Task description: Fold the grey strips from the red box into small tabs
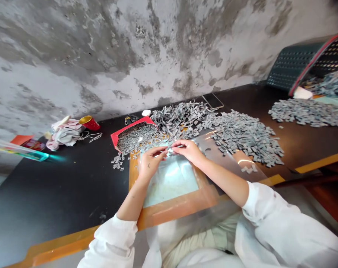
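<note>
A small grey piece sits between the fingertips of both hands, just above the far part of a pale sheet; from the left hand it lies to the right and slightly far, from the right hand to the left; neither hand is clearly nearer, since the two sets of fingertips almost meet there. Each hand is drawn nearly closed, thumb against forefinger in a fine pinch, and both seem to have hold of the piece; it is too small and too covered by fingers to tell its long axis.

Just beyond the left hand, a red-edged tray opens toward the person, with small grey bits inside and some spilling past its left near corner; straight beyond the fingertips lies a heap of curved grey strips; to the right of the right hand, a broad mound of grey pieces spreads toward the near edge, a few loose ones at its near side.

So the hands are hemmed in on the far side and the right; the open room is near, over the pale sheet between the forearms, which orange tape borders along its near edge, and left, where the dark tabletop stretches away beside the left forearm.
</note>
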Motion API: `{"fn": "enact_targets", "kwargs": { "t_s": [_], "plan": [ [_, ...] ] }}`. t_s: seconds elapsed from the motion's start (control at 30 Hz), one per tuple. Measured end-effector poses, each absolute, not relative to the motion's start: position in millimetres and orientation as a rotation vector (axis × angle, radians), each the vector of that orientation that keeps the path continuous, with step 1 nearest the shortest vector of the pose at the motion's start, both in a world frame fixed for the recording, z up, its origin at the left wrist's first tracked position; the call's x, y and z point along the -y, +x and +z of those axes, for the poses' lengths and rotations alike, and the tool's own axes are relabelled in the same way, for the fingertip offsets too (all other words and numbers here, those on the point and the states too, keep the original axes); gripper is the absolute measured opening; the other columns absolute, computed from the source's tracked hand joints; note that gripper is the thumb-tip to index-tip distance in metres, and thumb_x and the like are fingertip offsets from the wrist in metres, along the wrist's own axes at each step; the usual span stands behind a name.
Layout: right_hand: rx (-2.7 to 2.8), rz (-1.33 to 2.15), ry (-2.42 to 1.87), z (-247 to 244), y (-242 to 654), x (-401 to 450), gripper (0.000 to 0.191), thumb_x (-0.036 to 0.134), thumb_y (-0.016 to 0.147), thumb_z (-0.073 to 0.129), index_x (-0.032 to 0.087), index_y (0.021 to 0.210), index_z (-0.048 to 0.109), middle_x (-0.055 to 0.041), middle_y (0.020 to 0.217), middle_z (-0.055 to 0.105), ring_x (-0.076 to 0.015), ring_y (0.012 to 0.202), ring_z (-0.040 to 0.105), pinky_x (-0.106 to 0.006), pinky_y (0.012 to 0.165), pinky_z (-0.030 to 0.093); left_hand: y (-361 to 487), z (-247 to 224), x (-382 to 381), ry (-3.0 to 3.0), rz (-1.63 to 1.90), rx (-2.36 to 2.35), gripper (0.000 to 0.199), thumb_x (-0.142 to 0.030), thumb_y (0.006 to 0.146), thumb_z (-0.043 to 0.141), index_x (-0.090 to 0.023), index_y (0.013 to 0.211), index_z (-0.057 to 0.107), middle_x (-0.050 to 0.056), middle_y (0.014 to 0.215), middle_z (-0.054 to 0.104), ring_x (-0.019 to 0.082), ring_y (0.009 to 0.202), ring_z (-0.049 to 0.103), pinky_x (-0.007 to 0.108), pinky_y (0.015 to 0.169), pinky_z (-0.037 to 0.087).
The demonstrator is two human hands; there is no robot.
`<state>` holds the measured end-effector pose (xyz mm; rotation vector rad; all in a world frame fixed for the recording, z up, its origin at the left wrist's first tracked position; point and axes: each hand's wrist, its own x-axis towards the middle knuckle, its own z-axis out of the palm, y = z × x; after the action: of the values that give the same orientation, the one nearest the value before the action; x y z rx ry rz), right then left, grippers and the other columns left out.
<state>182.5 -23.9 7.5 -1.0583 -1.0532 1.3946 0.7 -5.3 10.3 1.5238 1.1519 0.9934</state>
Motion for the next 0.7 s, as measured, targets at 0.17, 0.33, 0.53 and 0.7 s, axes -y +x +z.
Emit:
{"fn": "enact_targets", "kwargs": {
  "t_s": [0.17,0.33,0.53,0.7],
  "plan": [
    [0.95,1.529,-1.069,10,180,26,0.032,0.026,0.064,0.078,0.017,0.091,0.063,0.0031,0.067,0.065,-0.0114,0.065,0.066,-0.028,0.072,0.058,3,7,10,1.487,1.041,-1.149,0.031,-0.038,0.07,0.076,-0.017,0.094,0.074,0.006,0.082,0.071,0.014,0.066,0.065,0.024,0.058,0.057],
    [0.908,1.557,-1.062,13,177,29,0.03,0.022,0.066,0.077,0.019,0.089,0.059,0.0059,0.064,0.061,-0.0091,0.06,0.063,-0.025,0.066,0.056,5,4,13,1.514,1.11,-1.142,0.029,-0.038,0.069,0.077,-0.018,0.091,0.074,0.007,0.086,0.07,0.014,0.065,0.065,0.025,0.057,0.058],
    [0.876,1.649,-1.034,10,177,28,0.032,0.02,0.067,0.074,0.018,0.093,0.057,0.0053,0.066,0.062,-0.0087,0.059,0.062,-0.024,0.065,0.054,8,7,18,1.603,1.167,-1.08,0.022,-0.035,0.071,0.075,-0.018,0.085,0.075,0.006,0.088,0.068,0.013,0.066,0.065,0.024,0.057,0.058],
    [0.899,1.648,-0.956,10,179,29,0.032,0.024,0.067,0.075,0.019,0.093,0.057,0.0047,0.071,0.062,-0.0088,0.062,0.062,-0.025,0.067,0.054,7,2,16,1.435,1.153,-1.146,0.027,-0.037,0.069,0.077,-0.018,0.088,0.074,0.005,0.084,0.07,0.012,0.063,0.064,0.023,0.055,0.057]
  ]
}}
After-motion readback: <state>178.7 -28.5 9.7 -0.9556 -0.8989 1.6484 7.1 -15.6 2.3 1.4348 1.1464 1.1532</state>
